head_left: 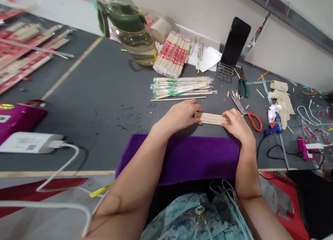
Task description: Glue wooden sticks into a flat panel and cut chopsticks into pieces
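My left hand [184, 114] and right hand [236, 124] grasped the wooden sticks [211, 118] by opposite ends, over the table [104, 94] just beyond the purple cloth [200, 158]. I judged them light, stiff and perhaps brittle, best held at the ends.

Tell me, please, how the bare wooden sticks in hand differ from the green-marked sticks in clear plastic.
The bare wooden sticks are held by the left hand and right hand; the green-marked sticks in clear plastic lie untouched. The bare sticks line up evenly, while the wrapped sticks overlap unevenly. Both look slim.
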The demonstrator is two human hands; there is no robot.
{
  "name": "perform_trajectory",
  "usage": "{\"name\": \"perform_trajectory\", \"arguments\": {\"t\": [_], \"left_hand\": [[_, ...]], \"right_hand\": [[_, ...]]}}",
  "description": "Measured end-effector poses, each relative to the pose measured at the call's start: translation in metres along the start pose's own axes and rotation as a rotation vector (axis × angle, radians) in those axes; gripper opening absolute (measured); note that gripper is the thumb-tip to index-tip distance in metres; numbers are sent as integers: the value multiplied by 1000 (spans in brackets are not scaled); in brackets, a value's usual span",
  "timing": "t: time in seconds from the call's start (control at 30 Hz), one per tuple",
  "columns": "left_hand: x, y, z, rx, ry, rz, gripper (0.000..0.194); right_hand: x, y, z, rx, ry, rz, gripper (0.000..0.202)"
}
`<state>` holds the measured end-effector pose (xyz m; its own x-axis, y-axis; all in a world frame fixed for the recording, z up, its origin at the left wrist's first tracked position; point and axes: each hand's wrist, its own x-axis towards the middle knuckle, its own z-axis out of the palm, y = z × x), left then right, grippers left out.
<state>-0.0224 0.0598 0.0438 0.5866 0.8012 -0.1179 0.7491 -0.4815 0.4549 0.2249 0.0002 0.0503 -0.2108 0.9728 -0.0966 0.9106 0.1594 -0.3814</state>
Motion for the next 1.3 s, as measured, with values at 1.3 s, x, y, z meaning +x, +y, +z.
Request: {"name": "perform_trajectory", "arguments": {"t": [1.3], "left_hand": [[-1, -13, -1, -157, -38, 25, 26]], "right_hand": [[-4, 13, -2, -72, 54, 211, 32]]}}
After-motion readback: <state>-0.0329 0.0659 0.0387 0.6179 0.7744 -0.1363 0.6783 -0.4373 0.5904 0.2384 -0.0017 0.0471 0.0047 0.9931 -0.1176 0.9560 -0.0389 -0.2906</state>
